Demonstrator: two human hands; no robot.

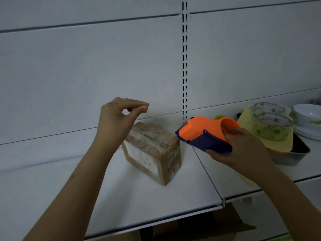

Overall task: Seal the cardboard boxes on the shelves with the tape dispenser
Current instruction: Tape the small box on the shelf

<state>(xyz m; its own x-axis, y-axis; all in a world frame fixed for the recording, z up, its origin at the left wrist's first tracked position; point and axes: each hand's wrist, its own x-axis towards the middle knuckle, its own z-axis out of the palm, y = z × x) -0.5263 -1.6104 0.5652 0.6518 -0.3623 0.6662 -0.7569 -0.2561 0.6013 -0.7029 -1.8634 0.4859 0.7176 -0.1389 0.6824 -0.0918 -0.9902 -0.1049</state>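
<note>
While gripping dispenser (205, 134), writing unreadable.

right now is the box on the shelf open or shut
Shut. The cardboard box has its top flaps flat and meeting at a centre seam, glossy tape across it. The tape dispenser sits beside it in the right hand.

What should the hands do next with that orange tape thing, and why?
Probably lower the left hand onto the cardboard box to steady it. That hand hovers above the box with fingertips pinched, seemingly holding nothing, while the right hand grips the tape dispenser beside the box's top edge, not yet touching.
</note>
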